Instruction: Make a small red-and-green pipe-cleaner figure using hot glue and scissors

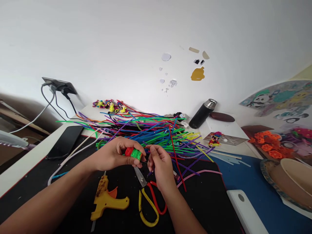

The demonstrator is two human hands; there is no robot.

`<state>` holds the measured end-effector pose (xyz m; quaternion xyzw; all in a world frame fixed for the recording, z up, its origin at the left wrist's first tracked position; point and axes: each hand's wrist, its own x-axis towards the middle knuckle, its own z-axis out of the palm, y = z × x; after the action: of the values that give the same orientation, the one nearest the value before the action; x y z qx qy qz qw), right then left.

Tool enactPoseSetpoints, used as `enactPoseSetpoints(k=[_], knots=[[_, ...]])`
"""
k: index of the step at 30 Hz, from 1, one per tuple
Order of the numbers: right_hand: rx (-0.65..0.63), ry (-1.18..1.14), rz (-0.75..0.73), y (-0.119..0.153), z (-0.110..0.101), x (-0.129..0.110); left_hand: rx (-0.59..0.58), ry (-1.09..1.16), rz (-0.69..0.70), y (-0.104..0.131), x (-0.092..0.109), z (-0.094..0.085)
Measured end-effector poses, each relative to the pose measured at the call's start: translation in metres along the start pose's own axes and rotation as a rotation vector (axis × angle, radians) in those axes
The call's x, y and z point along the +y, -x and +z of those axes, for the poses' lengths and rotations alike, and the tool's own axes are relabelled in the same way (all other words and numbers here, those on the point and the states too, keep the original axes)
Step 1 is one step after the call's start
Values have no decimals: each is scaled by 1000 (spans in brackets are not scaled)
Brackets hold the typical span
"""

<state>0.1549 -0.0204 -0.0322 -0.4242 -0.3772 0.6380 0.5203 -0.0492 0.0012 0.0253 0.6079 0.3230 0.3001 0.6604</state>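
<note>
My left hand (119, 154) is closed around a small red and green bundle of coiled pipe cleaners (133, 153), gripped between thumb and fingers. Just to its right, my right hand (159, 162) has its thumb and fingers pinched together; what they hold, if anything, is too small to make out. Below the hands lie scissors (149, 208) with one yellow and one red handle, blades partly hidden. A yellow hot glue gun (107, 200) rests on the black mat under my left forearm. Behind both hands spreads a large heap of colourful pipe cleaners (146, 130).
A black thermos (202, 113) stands by the wall, near a small pipe cleaner figure (215, 139). Several more figures (110, 105) sit at the back left. A phone (64, 141) lies left, a white power bank-like block (246, 208) right. Orange flowers (268, 144) fill the far right.
</note>
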Motion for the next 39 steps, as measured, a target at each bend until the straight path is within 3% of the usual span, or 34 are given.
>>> enactPoseSetpoints(k=[5, 9, 12, 17, 23, 29, 35, 39], knots=[[-19, 4, 6, 1, 0, 3, -26, -20, 19, -1, 1, 3], [-21, -16, 14, 1, 0, 3, 114, -45, 57, -5, -2, -2], [-37, -34, 23, 2, 0, 2, 212, -226, 171, -8, -3, -7], [-98, -46, 37, 3, 1, 4, 175, -588, 371, -10, -6, -8], [-180, -3, 48, 5, 2, 2, 110, -684, 312, -11, -14, -8], [-147, 4, 60, 5, 3, 2, 90, -673, 232, -10, -17, -9], [-61, -38, 42, 4, 1, 3, 44, -408, 63, -7, -17, -22], [-34, -63, 38, 4, 2, -1, 55, -232, 37, -9, -14, -22]])
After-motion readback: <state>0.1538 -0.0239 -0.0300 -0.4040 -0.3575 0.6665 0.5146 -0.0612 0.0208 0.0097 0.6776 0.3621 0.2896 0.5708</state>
